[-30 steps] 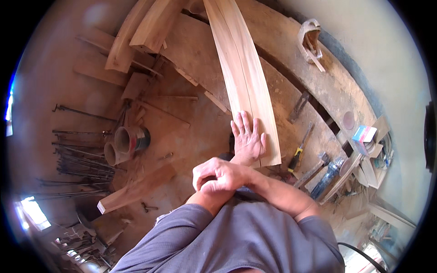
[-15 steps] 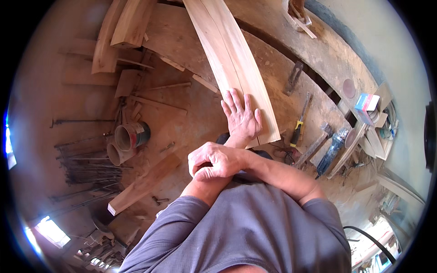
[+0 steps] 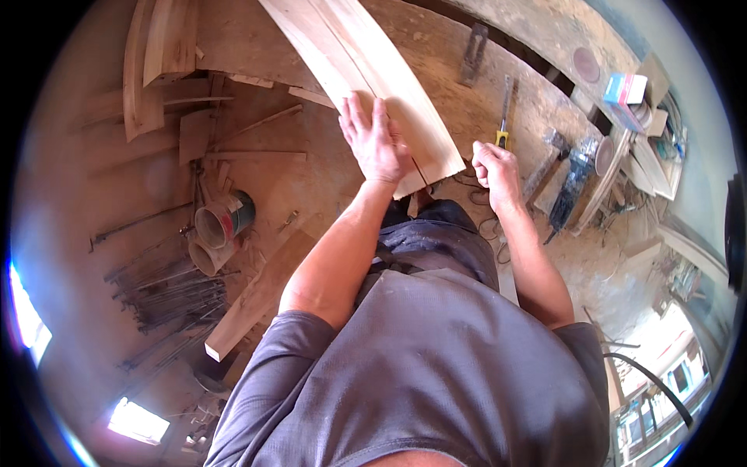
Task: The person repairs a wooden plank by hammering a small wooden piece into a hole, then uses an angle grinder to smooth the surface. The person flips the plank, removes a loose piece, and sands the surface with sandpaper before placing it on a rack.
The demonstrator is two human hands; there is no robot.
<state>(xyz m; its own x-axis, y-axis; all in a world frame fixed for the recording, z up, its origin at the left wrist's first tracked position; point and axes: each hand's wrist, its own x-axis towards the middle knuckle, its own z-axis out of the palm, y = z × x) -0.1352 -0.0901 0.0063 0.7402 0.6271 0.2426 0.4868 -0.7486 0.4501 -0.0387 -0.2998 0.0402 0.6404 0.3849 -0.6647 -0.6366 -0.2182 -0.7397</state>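
Observation:
A pale wooden plank [image 3: 424, 128] runs away from me over the workbench, a dark line along its length and its sawn end toward my body. My left hand [image 3: 377, 144] lies on its near part, fingers stretched out and palm down. To the right, my right hand [image 3: 498, 173] is closed over the handle of a chisel [image 3: 506, 105]. The chisel's yellow collar and long metal blade show beyond the fist, pointing away from me; the rest of the handle is hidden by the fingers.
Right of the chisel lie an angle grinder [image 3: 572, 183], sanding discs [image 3: 586, 64] and a small box [image 3: 625, 89]. A metal plane-like piece [image 3: 473, 54] rests on the workbench [image 3: 436, 39]. Leftward are buckets [image 3: 214, 226], metal bars [image 3: 167, 288] and a timber [image 3: 257, 300] on the floor.
My forearms have uncrossed. The right hand has left the left wrist, swung right and closed over the chisel's handle. My left hand stays on the plank, fingers less spread; the view has shifted.

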